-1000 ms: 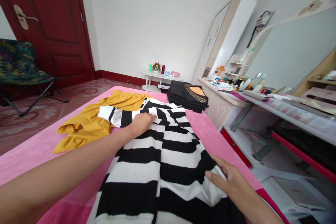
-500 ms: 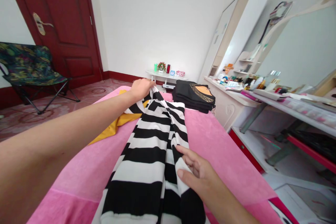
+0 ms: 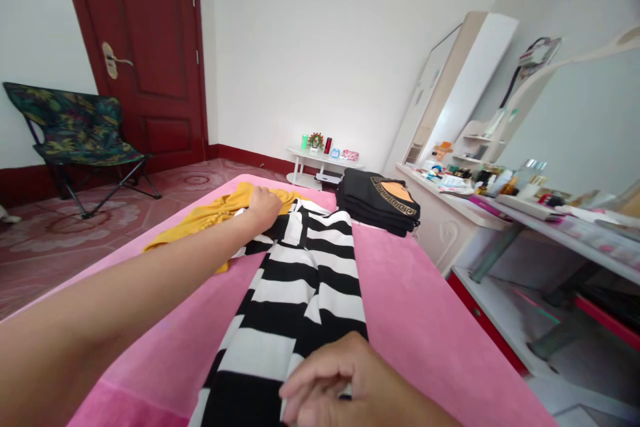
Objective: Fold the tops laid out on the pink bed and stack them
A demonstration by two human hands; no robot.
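A long black-and-white striped garment (image 3: 280, 290) lies lengthwise on the pink bed cover (image 3: 400, 293), its near end cut off by the bottom of the view. At its far left side my left hand (image 3: 266, 207) is closed on the striped cloth, back of the hand towards me and fingertips mostly hidden. My right hand (image 3: 345, 380) hovers low over the near part, or lightly touches it; its fingers are loosely bent, with a gap to the thumb and no cloth gripped. Beside and behind my left hand, a mustard-yellow cloth (image 3: 200, 217) is bunched.
A folded stack of black clothes (image 3: 377, 203) sits at the bed's far right corner. Beyond is a small white table (image 3: 325, 159) with little items. A cluttered dressing table (image 3: 450, 203) borders the right side. At left stand a folding chair (image 3: 80, 127) and a red door (image 3: 145, 53).
The striped garment's right part now lies flatter across it. My left hand has come down leftwards from the lifted cloth. My right hand has let go of the right edge and moved nearer me.
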